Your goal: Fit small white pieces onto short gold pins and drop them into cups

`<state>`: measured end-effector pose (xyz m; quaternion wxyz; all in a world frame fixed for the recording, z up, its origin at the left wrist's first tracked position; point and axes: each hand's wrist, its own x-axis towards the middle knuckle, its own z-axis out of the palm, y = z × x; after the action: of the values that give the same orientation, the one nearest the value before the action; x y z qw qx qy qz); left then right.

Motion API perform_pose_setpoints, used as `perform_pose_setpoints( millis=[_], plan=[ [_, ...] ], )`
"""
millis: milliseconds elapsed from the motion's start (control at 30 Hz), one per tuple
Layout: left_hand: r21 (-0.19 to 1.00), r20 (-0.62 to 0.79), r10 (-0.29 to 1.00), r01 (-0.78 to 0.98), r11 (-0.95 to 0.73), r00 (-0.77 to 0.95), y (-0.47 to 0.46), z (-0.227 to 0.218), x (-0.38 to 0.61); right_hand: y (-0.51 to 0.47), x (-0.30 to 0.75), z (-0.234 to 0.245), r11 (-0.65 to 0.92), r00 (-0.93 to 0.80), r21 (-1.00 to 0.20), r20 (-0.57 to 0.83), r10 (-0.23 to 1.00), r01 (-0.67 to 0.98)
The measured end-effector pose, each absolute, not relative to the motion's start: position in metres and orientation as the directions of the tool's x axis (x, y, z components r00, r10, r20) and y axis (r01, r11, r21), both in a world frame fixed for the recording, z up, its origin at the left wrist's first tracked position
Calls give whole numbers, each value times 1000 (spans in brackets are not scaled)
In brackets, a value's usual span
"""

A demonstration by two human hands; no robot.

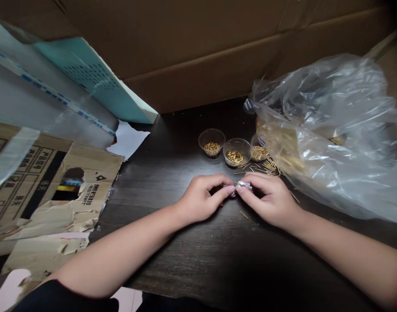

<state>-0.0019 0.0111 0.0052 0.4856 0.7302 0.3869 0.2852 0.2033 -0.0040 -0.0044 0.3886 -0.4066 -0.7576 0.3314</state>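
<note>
While both forearms extend over the dark tabletop (159, 182), the left hand (205, 199) and the right hand (270, 197) meet nearly fingertip to fingertip in front of three clear cups. The right hand clamps a small silvery-white piece (245, 185) between thumb and fingers; the piece is located between the two hands, above the table. The left thumb and forefinger converge at the near end of this piece; whether they grip it cannot be determined. The left cup (205, 139), middle cup (239, 145) and right cup (273, 142) form a row, each containing short, gold-coloured parts. Longer loose pins (270, 165) lie scattered beyond the right hand, beside the middle and right cups. A single pin (246, 216) lies on the table, on the near side of the fingertips. A crumpled transparent bag (341, 130) occupies the right side; a printed carton (97, 173) stands at the left.
</note>
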Motion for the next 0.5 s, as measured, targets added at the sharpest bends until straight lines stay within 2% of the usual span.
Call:
perform_pose_setpoints(
  millis=[200,500],
  plan=[
    [963,24,840,213,-165,542,13,5,-3,-4,209,-6,369,-355,-877,255,899,306],
    [954,46,813,216,-208,581,12,7,-3,-1,208,-5,472,-475,-836,307,825,279]
  ],
)
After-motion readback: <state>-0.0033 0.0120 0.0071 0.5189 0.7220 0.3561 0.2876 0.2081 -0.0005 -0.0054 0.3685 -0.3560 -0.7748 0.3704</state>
